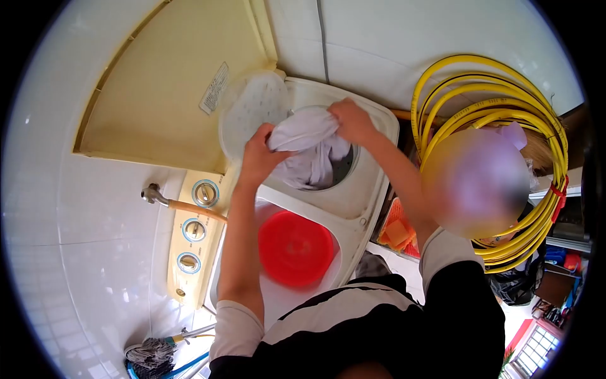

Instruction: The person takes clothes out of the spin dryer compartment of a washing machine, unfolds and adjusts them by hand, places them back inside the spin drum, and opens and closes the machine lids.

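Note:
Over the round spin tub of a twin-tub washing machine, both my hands grip a pale lilac-white cloth garment; its exact kind does not show. My left hand pinches the garment's left side, fingers closed on the fabric. At the upper right edge of the cloth, my right hand is closed on it too. The rest of the garment hangs bunched down into the tub, hiding most of its inside. A translucent perforated disc stands tilted beside the tub, left of my left hand.
Nearer me, a red plastic basin sits in the wash compartment. The cream lid stands raised at the left, above the knob panel. A hose runs from a wall tap. Coiled yellow hose hangs right; a mop lies lower left.

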`<action>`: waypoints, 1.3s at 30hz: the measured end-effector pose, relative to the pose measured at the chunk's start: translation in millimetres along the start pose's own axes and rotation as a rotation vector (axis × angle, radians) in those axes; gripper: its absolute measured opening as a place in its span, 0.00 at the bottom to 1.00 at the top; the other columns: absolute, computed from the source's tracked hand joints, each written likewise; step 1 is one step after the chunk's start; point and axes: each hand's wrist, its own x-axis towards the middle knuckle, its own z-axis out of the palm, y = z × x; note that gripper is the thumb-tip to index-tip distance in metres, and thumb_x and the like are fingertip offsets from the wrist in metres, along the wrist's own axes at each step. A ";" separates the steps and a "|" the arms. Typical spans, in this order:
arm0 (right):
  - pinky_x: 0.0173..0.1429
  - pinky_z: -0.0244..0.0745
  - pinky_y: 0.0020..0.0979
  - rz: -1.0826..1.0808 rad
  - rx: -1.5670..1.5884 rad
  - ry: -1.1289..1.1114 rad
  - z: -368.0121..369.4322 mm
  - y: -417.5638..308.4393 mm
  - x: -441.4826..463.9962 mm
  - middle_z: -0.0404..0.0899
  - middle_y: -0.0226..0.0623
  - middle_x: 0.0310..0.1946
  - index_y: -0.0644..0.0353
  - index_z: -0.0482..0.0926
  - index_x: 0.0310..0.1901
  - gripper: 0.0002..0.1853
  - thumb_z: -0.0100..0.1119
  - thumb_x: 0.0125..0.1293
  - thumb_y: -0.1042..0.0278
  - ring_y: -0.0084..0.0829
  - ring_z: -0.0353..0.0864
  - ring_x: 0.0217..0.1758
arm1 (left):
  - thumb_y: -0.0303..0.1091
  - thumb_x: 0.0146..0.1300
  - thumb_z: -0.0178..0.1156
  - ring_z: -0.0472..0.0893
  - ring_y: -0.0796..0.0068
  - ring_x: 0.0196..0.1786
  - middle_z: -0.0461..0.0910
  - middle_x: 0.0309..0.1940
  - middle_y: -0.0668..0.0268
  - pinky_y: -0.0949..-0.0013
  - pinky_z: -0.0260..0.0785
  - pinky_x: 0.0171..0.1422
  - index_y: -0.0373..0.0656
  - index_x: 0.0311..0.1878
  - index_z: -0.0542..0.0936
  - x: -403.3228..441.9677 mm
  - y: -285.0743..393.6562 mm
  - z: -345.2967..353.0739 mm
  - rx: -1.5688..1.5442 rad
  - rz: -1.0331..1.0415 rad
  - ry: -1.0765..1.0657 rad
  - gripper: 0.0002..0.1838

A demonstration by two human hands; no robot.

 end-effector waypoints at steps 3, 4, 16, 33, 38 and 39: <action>0.48 0.74 0.38 0.160 0.380 -0.171 -21.7 -17.7 5.2 0.82 0.37 0.46 0.57 0.82 0.41 0.17 0.66 0.45 0.67 0.43 0.79 0.46 | 0.30 0.55 0.64 0.81 0.62 0.35 0.81 0.37 0.58 0.64 0.74 0.42 0.45 0.43 0.79 -8.9 -7.6 -9.2 0.593 -0.023 0.081 0.12; 0.47 0.74 0.37 0.115 0.591 -0.242 -18.2 -20.4 3.3 0.82 0.36 0.44 0.56 0.82 0.43 0.18 0.65 0.46 0.66 0.41 0.80 0.44 | 0.32 0.54 0.64 0.81 0.58 0.34 0.81 0.37 0.55 0.62 0.74 0.41 0.45 0.42 0.80 -9.4 -9.6 -10.0 0.762 0.071 0.120 0.11; 0.39 0.76 0.36 0.399 0.905 -0.376 -15.4 -11.5 14.2 0.82 0.42 0.32 0.57 0.83 0.36 0.13 0.64 0.48 0.65 0.40 0.83 0.36 | 0.27 0.58 0.58 0.82 0.73 0.34 0.83 0.31 0.65 0.68 0.75 0.40 0.44 0.43 0.82 -7.7 -53.9 33.8 -0.737 -0.209 0.214 0.11; 0.49 0.77 0.40 0.068 -0.095 -0.220 49.3 19.2 23.0 0.83 0.34 0.41 0.48 0.84 0.43 0.18 0.62 0.45 0.64 0.39 0.80 0.49 | 0.29 0.53 0.55 0.80 0.52 0.43 0.80 0.39 0.59 0.54 0.73 0.47 0.49 0.46 0.81 5.3 -60.3 55.0 0.722 -0.224 0.204 0.15; 0.49 0.77 0.40 0.111 -0.171 -0.242 66.4 16.9 41.8 0.82 0.34 0.42 0.48 0.84 0.42 0.17 0.61 0.46 0.66 0.39 0.80 0.49 | 0.27 0.54 0.56 0.80 0.51 0.44 0.80 0.43 0.58 0.54 0.74 0.48 0.48 0.46 0.81 29.0 -81.8 66.9 0.704 -0.185 0.212 0.15; 0.48 0.77 0.40 0.094 -0.195 -0.248 68.3 17.4 42.0 0.82 0.34 0.42 0.48 0.83 0.42 0.16 0.61 0.47 0.67 0.38 0.79 0.50 | 0.27 0.53 0.56 0.80 0.51 0.45 0.79 0.43 0.58 0.54 0.74 0.48 0.49 0.46 0.81 33.0 -83.3 67.2 0.709 -0.210 0.223 0.15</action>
